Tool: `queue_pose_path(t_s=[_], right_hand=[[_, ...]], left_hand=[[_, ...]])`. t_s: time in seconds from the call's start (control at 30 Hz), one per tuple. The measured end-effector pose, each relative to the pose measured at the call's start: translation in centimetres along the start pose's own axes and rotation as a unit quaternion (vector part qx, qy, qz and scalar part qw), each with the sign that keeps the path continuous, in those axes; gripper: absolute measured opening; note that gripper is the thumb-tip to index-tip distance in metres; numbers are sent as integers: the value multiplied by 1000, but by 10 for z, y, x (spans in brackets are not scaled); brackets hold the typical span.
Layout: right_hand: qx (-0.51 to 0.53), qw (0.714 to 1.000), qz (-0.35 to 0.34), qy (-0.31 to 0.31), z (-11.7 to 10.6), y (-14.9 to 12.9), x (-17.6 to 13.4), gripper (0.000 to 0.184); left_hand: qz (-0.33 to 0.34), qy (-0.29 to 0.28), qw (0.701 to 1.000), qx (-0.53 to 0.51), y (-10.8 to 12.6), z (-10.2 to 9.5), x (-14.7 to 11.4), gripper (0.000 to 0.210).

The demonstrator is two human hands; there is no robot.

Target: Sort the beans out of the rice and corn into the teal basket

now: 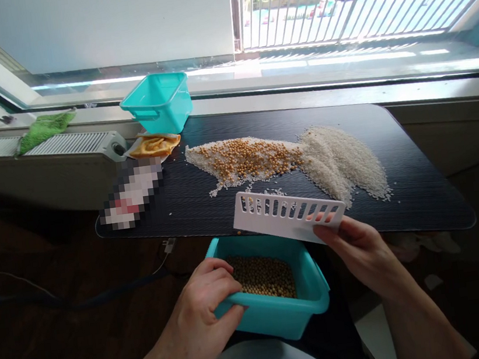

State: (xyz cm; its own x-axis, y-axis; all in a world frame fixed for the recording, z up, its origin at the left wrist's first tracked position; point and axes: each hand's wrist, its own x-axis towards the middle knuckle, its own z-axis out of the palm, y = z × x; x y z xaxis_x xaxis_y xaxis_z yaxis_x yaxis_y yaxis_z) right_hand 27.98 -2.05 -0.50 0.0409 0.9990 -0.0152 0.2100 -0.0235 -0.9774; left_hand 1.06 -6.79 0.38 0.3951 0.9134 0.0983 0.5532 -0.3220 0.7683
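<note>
My left hand (213, 300) grips the left rim of a turquoise plastic bin (275, 316), fingers over the edge and thumb outside. Round tan beans (267, 276) cover the bin's bottom. Between the fingers and thumb of my right hand (358, 246) is the right end of a white slotted plastic strip (281, 224), held tilted at the table's front edge above the bin. Beyond the strip, golden beans (249, 157) lie mixed over white rice-like grains on the dark table (416, 180). A larger heap of white grains (343, 160) adjoins them on the right.
A second turquoise bin (168, 103) stands at the table's back left, by the window. Before it lies an orange-and-white packet (154, 145), with a blurred-out item (131, 199) nearer. A green cloth (45, 130) rests on the radiator (80, 144). A cable plug (169, 246) hangs below the table's edge.
</note>
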Motion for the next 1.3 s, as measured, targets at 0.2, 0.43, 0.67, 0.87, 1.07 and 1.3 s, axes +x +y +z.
queue_pose_path(t_s=[0.2, 0.43, 0.67, 0.87, 1.07, 1.3], right_hand=[[-3, 1000, 8, -24, -4, 2, -3, 37], [-2, 999, 9, 42, -15, 5, -2, 39], [-1, 999, 21, 26, -15, 1, -4, 40], [-5, 999, 29, -25, -18, -1, -11, 37], [33, 998, 25, 37, -1, 12, -13, 32], [28, 985, 38, 165, -12, 23, -8, 34]], left_hand=[[0, -3, 1000, -9, 0, 0, 0, 21], [-6, -4, 1000, -11, -1, 0, -1, 21], [-8, -8, 1000, -9, 0, 1, 0, 19], [-6, -6, 1000, -10, -1, 1, 0, 21], [-8, -16, 1000, -4, 0, 1, 0, 21], [-13, -18, 1000, -7, 1, 2, 0, 21]])
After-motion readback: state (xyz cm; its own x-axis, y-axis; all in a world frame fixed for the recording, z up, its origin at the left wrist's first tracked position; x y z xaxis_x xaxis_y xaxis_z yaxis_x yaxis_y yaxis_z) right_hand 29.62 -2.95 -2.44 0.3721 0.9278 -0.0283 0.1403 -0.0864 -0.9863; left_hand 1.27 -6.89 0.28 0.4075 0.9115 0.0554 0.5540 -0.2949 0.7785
